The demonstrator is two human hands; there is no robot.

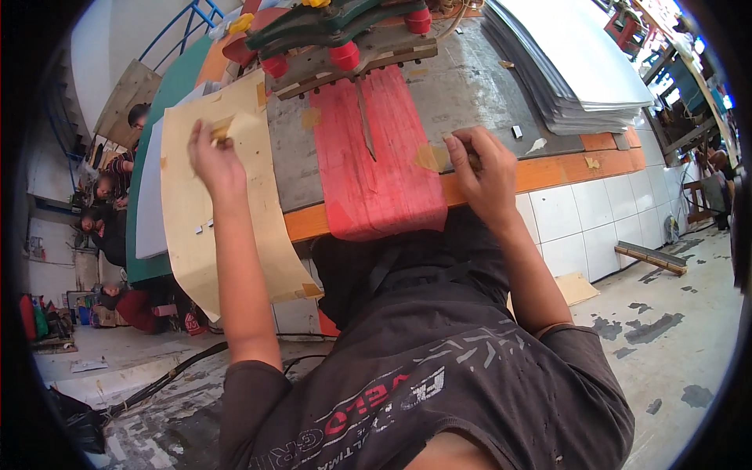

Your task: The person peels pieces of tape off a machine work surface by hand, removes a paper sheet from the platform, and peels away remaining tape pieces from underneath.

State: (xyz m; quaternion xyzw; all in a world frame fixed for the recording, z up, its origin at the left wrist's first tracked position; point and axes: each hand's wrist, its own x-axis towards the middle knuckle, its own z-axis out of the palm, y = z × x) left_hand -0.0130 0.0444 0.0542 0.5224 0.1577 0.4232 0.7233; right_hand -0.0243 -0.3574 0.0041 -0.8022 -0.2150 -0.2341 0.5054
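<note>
My left hand is over the cream sheet on the left, slightly blurred. Its fingers close around a small yellowish-tan piece whose kind I cannot make out. Above the table's front edge, to the right of the red sheet, my right hand is curled, thumb against the fingers; whatever may be inside is hidden. Between the hands, the red streaked sheet runs from under the machine and drapes over the front edge. A narrow pointed strip extends from the machine over it.
A green metal machine head with red knobs spans the far side. The cream sheet overhangs at left. A tall stack of white and grey sheets stands at right. Small black-and-white pieces lie nearby. People sit at far left.
</note>
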